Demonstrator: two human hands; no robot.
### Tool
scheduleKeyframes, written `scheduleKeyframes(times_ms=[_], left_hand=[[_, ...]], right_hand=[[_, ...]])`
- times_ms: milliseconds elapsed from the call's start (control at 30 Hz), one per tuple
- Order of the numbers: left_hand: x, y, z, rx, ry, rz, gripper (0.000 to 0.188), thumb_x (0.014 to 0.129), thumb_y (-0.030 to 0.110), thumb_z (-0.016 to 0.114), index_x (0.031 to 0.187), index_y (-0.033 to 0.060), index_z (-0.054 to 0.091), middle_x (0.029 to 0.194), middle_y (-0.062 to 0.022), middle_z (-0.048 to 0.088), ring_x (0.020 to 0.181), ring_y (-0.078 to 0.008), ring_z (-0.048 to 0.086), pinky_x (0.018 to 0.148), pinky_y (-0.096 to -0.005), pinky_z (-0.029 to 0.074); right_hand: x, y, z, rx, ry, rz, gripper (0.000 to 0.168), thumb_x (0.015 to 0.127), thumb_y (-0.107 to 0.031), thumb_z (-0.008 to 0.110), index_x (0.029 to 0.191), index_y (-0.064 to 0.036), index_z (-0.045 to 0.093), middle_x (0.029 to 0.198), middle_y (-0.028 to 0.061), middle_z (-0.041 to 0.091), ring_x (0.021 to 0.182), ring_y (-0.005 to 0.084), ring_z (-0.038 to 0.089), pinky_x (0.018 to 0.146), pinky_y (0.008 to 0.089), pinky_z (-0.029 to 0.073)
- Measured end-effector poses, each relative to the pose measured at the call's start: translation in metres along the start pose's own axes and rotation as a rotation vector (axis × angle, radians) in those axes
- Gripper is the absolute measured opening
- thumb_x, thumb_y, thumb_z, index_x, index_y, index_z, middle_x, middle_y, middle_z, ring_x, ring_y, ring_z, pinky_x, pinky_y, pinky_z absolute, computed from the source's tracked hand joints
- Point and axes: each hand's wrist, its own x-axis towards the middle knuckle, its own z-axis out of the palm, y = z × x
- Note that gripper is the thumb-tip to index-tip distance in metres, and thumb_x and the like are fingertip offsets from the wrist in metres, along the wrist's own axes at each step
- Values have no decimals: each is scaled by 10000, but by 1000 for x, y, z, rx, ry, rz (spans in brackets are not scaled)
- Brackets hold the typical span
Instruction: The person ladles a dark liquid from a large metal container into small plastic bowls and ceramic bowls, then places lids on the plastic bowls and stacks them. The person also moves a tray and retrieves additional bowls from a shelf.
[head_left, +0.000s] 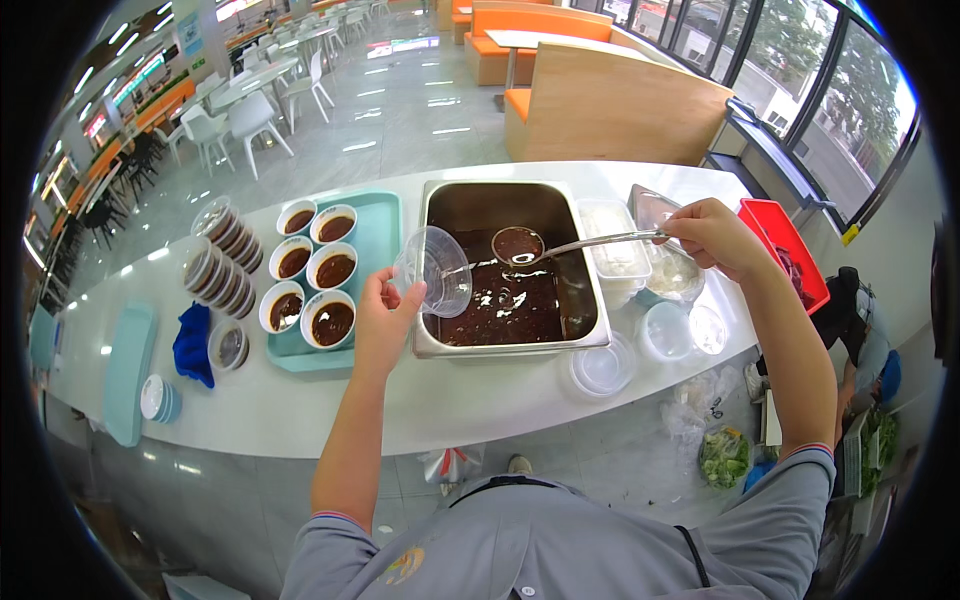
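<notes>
A clear plastic cup is held tilted in my left hand, over the left rim of a deep stainless steel pan. Dark brown sauce covers the pan's bottom. My right hand grips the handle of a metal ladle. Its bowl is full of sauce and hangs above the pan, to the right of the cup and apart from it. On the left, several white cups with brown sauce in them stand on or over the edge of a turquoise tray.
Stacks of filled, lidded cups, a blue cloth and a second tray lie farther left. To the right are plastic tubs, clear empty containers and a red basin. Another person is at the far right.
</notes>
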Motion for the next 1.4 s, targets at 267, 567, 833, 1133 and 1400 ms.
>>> scheduleKeyframes(times_ms=[267, 567, 833, 1133, 1400], left_hand=[[27, -15, 23, -52, -172, -115, 436, 713, 329, 581, 963, -6, 459, 704, -13, 465, 608, -91, 444, 537, -207, 377], [67, -24, -4, -546, -538, -455, 371, 762, 395, 498, 906, 55, 464, 768, -14, 515, 639, -102, 487, 538, -189, 393], [50, 18, 12, -660, -474, -489, 428, 768, 410, 481, 881, 2, 420, 832, -66, 473, 748, -149, 483, 662, -238, 412], [63, 9, -5, -693, -603, -492, 431, 778, 400, 468, 878, -17, 424, 869, -86, 465, 794, -155, 478, 709, -247, 399], [67, -12, -43, -700, -527, -466, 416, 796, 355, 451, 945, -33, 442, 922, -108, 493, 796, -162, 488, 700, -254, 398]], right_hand=[[-15, -22, 1, -320, 63, -134, 234, 657, -210, 546, 702, 12, 604, 488, 16, 453, 408, 72, 375, 371, 227, 289], [-31, -34, 68, -723, 205, -623, 164, 572, -177, 590, 603, -17, 599, 602, 129, 575, 595, 239, 572, 506, 345, 440], [-52, 4, 102, -1234, 332, -1164, 64, 559, -172, 595, 512, -145, 561, 543, -39, 529, 487, 140, 501, 387, 264, 306], [-51, 32, 109, -932, 579, -1106, 124, 559, -149, 591, 584, -63, 506, 534, 3, 511, 469, 155, 510, 407, 286, 330], [-30, 44, 99, -328, 578, -641, 106, 601, -94, 547, 635, 1, 515, 583, 149, 538, 571, 299, 547, 508, 362, 428]])
